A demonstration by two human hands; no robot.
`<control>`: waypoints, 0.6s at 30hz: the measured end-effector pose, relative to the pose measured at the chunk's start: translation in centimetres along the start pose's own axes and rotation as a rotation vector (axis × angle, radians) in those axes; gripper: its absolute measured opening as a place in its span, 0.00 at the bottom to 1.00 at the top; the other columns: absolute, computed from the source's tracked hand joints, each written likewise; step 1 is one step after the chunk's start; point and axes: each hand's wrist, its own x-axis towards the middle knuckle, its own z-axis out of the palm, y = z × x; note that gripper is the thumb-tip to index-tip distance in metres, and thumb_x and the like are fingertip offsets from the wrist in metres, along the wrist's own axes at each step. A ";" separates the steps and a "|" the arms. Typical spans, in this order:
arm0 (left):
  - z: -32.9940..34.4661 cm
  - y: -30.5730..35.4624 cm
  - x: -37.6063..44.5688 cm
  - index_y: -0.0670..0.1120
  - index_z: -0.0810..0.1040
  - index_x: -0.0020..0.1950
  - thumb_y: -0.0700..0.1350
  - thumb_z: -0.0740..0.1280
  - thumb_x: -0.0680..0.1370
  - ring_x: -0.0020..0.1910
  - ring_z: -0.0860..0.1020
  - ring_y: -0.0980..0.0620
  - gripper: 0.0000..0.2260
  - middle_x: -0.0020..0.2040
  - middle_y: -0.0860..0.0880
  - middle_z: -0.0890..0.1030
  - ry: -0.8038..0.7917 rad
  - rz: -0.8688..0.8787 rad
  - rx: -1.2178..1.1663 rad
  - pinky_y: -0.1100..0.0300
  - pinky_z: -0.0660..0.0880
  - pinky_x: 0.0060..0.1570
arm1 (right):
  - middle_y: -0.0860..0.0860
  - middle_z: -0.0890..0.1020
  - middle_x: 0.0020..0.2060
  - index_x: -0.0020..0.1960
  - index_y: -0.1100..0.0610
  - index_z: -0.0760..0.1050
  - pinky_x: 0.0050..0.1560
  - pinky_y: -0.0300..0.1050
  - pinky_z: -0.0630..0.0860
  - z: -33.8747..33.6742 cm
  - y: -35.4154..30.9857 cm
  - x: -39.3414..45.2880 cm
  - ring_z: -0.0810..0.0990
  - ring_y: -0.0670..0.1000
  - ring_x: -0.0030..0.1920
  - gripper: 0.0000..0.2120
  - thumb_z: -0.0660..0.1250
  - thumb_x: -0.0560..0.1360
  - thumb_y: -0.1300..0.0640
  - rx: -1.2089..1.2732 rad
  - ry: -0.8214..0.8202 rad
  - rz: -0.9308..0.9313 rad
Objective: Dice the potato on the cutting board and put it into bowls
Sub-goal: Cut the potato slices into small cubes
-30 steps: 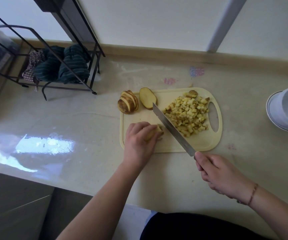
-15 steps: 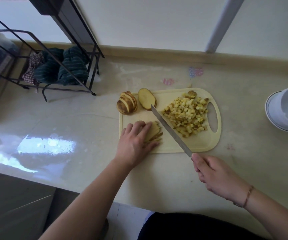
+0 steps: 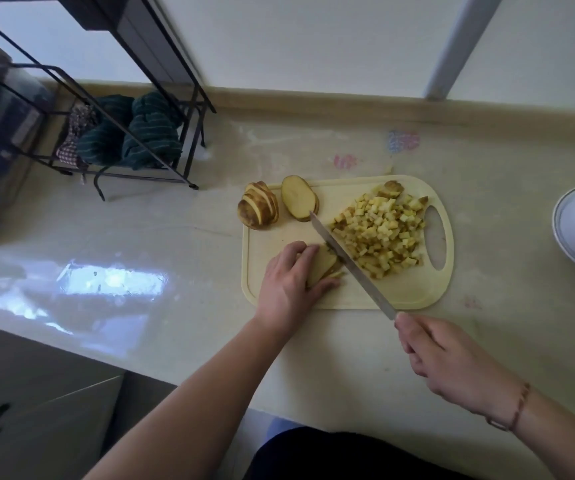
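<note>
Head view: left hand (image 3: 288, 284) presses flat on potato slices (image 3: 324, 265) on the cutting board (image 3: 403, 292); right hand (image 3: 448, 358) fingers grip the knife (image 3: 352, 265), blade against the slices.

A black wire rack (image 3: 113, 98) stands on the counter (image 3: 140, 237) at about ten o'clock, against the pale wall (image 3: 313, 39). Dark green striped cloths (image 3: 140, 133) lie bunched on its lower shelf, with a small checked cloth (image 3: 71, 140) just beside them at nine o'clock. Two faint coloured marks (image 3: 402, 142) show on the counter near twelve o'clock. A grey vertical bar (image 3: 459, 46) rises at one o'clock.
</note>
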 end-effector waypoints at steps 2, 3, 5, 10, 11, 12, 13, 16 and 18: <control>0.5 0.8 0.2 0.38 0.81 0.62 0.62 0.68 0.76 0.51 0.80 0.42 0.29 0.56 0.41 0.79 -0.005 0.005 -0.006 0.50 0.80 0.52 | 0.45 0.66 0.21 0.36 0.56 0.66 0.23 0.31 0.61 -0.8 0.2 -0.3 0.64 0.42 0.22 0.26 0.52 0.73 0.33 0.004 -0.006 0.017; 0.6 1.0 0.2 0.38 0.81 0.62 0.62 0.68 0.76 0.50 0.80 0.42 0.29 0.56 0.41 0.80 -0.002 0.008 -0.008 0.50 0.80 0.52 | 0.45 0.66 0.22 0.36 0.56 0.66 0.23 0.31 0.61 -1.1 0.2 -0.4 0.64 0.42 0.22 0.26 0.52 0.72 0.33 0.000 -0.012 0.018; 0.6 1.0 0.3 0.38 0.81 0.62 0.62 0.68 0.75 0.50 0.80 0.42 0.29 0.55 0.41 0.80 0.006 0.023 -0.007 0.49 0.81 0.51 | 0.45 0.67 0.22 0.36 0.56 0.66 0.24 0.32 0.62 -1.3 0.4 -0.6 0.64 0.42 0.22 0.26 0.51 0.72 0.32 -0.024 -0.017 0.007; 0.0 1.3 0.5 0.41 0.79 0.65 0.66 0.65 0.76 0.50 0.79 0.43 0.32 0.56 0.42 0.80 -0.012 0.036 0.134 0.48 0.81 0.49 | 0.46 0.68 0.22 0.36 0.59 0.68 0.26 0.34 0.62 -2.6 0.3 -0.4 0.65 0.43 0.23 0.27 0.51 0.72 0.34 -0.103 0.035 -0.082; -0.1 1.4 0.5 0.41 0.80 0.65 0.66 0.65 0.75 0.51 0.78 0.42 0.32 0.57 0.42 0.80 0.002 0.025 0.149 0.49 0.79 0.50 | 0.46 0.68 0.22 0.36 0.59 0.68 0.26 0.34 0.61 -2.7 0.3 -0.3 0.65 0.43 0.23 0.28 0.52 0.72 0.34 -0.081 0.032 -0.085; -0.2 1.5 0.5 0.41 0.80 0.65 0.66 0.66 0.75 0.52 0.77 0.42 0.31 0.57 0.42 0.80 0.027 0.023 0.144 0.49 0.78 0.52 | 0.46 0.68 0.22 0.36 0.58 0.68 0.26 0.33 0.61 -2.8 0.4 -0.3 0.64 0.43 0.23 0.27 0.52 0.72 0.33 -0.052 0.018 -0.083; -0.2 1.7 0.4 0.40 0.81 0.63 0.64 0.68 0.76 0.53 0.77 0.42 0.29 0.57 0.42 0.80 0.051 0.039 0.120 0.49 0.78 0.53 | 0.46 0.68 0.22 0.37 0.57 0.68 0.26 0.34 0.61 -2.7 0.4 -0.3 0.64 0.43 0.23 0.27 0.52 0.72 0.33 -0.031 -0.002 -0.086; 0.2 1.8 0.3 0.37 0.83 0.55 0.50 0.75 0.76 0.52 0.79 0.40 0.17 0.54 0.39 0.81 0.094 0.172 0.016 0.46 0.79 0.52 | 0.47 0.68 0.22 0.38 0.53 0.69 0.29 0.38 0.62 -2.7 0.2 -0.4 0.65 0.44 0.24 0.23 0.52 0.71 0.33 -0.043 -0.036 -0.120; 0.2 1.6 0.6 0.36 0.84 0.52 0.43 0.77 0.74 0.51 0.80 0.38 0.12 0.53 0.39 0.82 0.091 0.229 -0.026 0.46 0.79 0.51 | 0.47 0.69 0.23 0.37 0.56 0.69 0.30 0.40 0.63 -2.7 -0.2 -0.5 0.66 0.45 0.25 0.25 0.51 0.70 0.33 -0.078 -0.039 -0.127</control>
